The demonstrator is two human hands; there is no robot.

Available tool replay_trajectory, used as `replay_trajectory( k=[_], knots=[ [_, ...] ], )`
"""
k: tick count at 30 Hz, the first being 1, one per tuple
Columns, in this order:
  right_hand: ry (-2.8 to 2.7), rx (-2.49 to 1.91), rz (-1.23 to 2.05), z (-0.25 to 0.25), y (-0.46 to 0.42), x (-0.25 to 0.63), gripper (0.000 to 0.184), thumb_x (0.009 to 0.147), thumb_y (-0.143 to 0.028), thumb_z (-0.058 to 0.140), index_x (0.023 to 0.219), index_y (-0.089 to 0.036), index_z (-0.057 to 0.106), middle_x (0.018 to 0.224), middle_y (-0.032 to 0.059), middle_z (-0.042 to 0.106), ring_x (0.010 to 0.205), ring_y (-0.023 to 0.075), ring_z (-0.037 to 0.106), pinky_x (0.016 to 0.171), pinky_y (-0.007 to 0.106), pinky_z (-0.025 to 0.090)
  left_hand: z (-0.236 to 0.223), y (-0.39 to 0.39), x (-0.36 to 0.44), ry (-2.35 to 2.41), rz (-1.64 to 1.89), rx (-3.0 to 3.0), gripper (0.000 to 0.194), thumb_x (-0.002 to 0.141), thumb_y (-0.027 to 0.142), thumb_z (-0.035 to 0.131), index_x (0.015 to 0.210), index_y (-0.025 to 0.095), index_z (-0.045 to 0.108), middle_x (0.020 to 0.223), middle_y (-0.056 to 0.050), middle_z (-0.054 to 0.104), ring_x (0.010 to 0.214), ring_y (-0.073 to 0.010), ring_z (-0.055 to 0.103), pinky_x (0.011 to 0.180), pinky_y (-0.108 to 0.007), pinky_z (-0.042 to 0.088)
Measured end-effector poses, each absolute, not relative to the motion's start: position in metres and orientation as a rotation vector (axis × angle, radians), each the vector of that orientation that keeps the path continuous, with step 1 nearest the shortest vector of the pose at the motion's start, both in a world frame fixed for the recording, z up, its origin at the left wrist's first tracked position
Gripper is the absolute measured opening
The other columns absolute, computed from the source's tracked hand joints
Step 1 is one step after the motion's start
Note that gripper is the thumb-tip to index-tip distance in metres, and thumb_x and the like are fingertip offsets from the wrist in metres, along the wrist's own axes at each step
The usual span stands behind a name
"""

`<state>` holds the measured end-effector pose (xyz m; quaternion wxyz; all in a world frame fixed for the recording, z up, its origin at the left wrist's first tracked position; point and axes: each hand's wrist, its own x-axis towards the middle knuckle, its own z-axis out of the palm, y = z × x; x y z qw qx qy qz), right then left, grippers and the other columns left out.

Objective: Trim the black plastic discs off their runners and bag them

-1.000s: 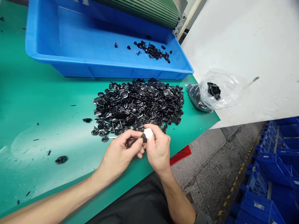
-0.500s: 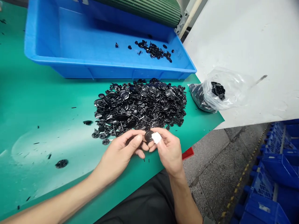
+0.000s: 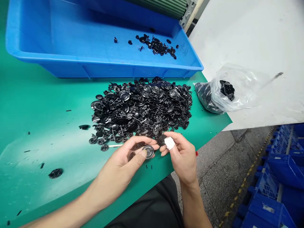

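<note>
crowded handful of black discs (image 3: 149, 152) by the front edge of the desk (image 3: 59, 95)
the left hand (image 3: 124, 160) curls half-closed around several, thumb pressing one; the right hand (image 3: 185, 155) pinches a dark disc (image 3: 161, 140) under its white-wrapped thumb. both hover between the heaped parts (image 3: 142, 107) and that edge; i reckon the overfull left grip could let one slide to the floor (image 3: 213, 155).

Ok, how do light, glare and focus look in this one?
Head view: pale glare on the green tabletop at left; head view: shadow along the far side of the blue bin; head view: the black disc in the left hand shows readable rings, while the blue crates at lower right look dimmer.
</note>
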<state>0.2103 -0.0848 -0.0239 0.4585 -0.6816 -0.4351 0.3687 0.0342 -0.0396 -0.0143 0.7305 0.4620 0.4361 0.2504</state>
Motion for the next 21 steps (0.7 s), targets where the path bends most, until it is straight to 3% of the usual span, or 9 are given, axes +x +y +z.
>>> replay_trajectory(
  k=[16,21],
  knots=[
    [-1.101,-1.65,0.897,-0.0236,-0.0879,0.2117,0.031,0.086,-0.009,0.053,0.109,-0.023,0.068,0.072,-0.0017,0.072,0.064,0.0131,0.071,0.062,0.025,0.059,-0.0174,-0.0427,0.0317,0.983,0.568,1.154,0.027,0.09,0.046,0.059,0.109,0.028,0.067,0.12,-0.004,0.07,0.108,-0.0255,0.066,0.08,-0.029,0.057],
    [-1.099,-1.639,0.901,-0.0252,-0.0878,0.2115,0.029,0.087,-0.012,0.054,0.109,-0.023,0.069,0.073,-0.0013,0.072,0.065,0.0139,0.071,0.062,0.025,0.06,-0.0193,-0.0416,0.0336,0.945,0.571,1.068,0.026,0.09,0.045,0.06,0.109,0.029,0.066,0.118,-0.003,0.07,0.106,-0.0236,0.067,0.088,-0.032,0.056]
  ],
)
